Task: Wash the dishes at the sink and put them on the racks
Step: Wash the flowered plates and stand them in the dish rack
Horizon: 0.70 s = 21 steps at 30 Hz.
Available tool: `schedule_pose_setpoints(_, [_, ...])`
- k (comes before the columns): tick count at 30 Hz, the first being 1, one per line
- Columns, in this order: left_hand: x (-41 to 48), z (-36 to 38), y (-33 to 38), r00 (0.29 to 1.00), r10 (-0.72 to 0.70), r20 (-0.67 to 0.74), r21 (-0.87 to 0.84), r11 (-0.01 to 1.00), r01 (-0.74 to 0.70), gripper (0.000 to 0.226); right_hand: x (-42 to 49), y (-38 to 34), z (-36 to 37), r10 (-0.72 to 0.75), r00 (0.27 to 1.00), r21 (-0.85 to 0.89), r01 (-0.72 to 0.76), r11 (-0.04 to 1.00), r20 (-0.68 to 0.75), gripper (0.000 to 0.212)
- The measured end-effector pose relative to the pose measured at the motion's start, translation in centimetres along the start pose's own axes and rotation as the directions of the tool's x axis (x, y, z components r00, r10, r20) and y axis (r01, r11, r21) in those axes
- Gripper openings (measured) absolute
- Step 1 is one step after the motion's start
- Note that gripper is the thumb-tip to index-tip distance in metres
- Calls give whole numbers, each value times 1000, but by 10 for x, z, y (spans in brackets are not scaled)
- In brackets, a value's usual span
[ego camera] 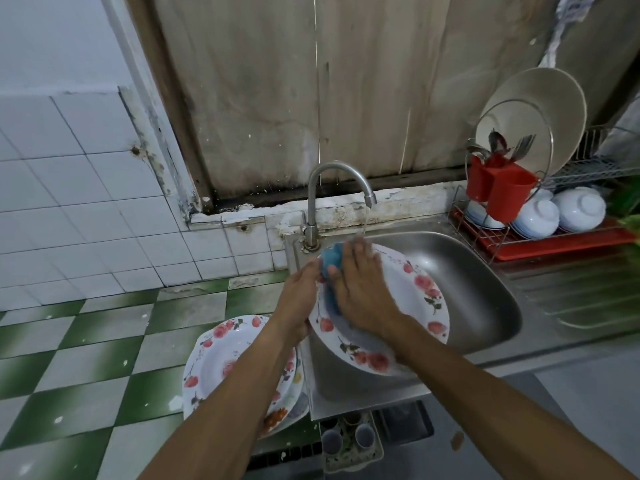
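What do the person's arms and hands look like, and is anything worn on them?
Both forearms are bare as far as the picture shows: no sleeves. The left hand and right hand wear no gloves, and no watch, bracelet or ring is visible.

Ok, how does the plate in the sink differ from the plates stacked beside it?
The sink plate is tilted; the stacked plates lie flat. The left hand grips the sink plate while the right hand presses a blue sponge on it; nobody holds the stacked plates. Both are white with red flowers.
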<state>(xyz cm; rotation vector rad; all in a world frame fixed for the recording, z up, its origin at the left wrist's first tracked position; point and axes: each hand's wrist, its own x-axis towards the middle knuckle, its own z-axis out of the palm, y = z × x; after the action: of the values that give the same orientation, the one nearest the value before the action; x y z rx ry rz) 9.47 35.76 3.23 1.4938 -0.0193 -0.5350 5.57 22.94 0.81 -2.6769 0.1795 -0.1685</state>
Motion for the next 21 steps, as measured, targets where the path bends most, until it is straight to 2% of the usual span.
schedule_pose_setpoints(3, [5, -14, 6, 997, -53, -59, -105, 993, 46, 43, -28, -34, -9, -265, 952, 198, 232, 952, 156, 70])
schedule_pose_setpoints(5, [11, -28, 14, 994, -87, -72, -86, 993, 80, 46, -56, -29, -21, -375, 883, 121, 355, 927, 282, 82])
schedule_pose_setpoints(7, [13, -38, 21, 991, -127, -30, -22, 992, 126, 44, -81, -10, -32, -394, 847, -73, 446, 892, 356, 88])
schedule_pose_setpoints(9, [13, -44, 24, 982, -187, 28, -17, 982, 188, 43, -93, 9, -39, -424, 848, -176, 492, 853, 317, 78])
schedule_pose_setpoints(12, [12, -46, 23, 962, -268, 53, -23, 963, 270, 47, -87, 21, -52, -443, 891, -52, 450, 892, 98, 43])
schedule_pose_setpoints(14, [16, -42, 20, 960, -267, 78, -92, 957, 274, 63, -81, 17, -68, -272, 959, 230, 285, 931, -84, 17])
schedule_pose_setpoints(16, [15, -33, 19, 973, -223, 55, -94, 969, 227, 70, -70, 16, -84, -12, 991, 592, 90, 801, -133, 25])
schedule_pose_setpoints(17, [12, -28, 18, 983, -180, 37, -59, 981, 182, 67, -63, 19, -89, 92, 985, 684, 32, 729, -144, 32])
schedule_pose_setpoints(19, [7, -22, 15, 998, -68, 17, 26, 997, 67, 58, -46, 30, -91, 295, 939, 767, -55, 640, -179, 35])
schedule_pose_setpoints(21, [4, -20, 14, 999, 32, -23, 92, 995, -29, 52, -32, 43, -85, 587, 795, 868, -176, 464, -153, 30])
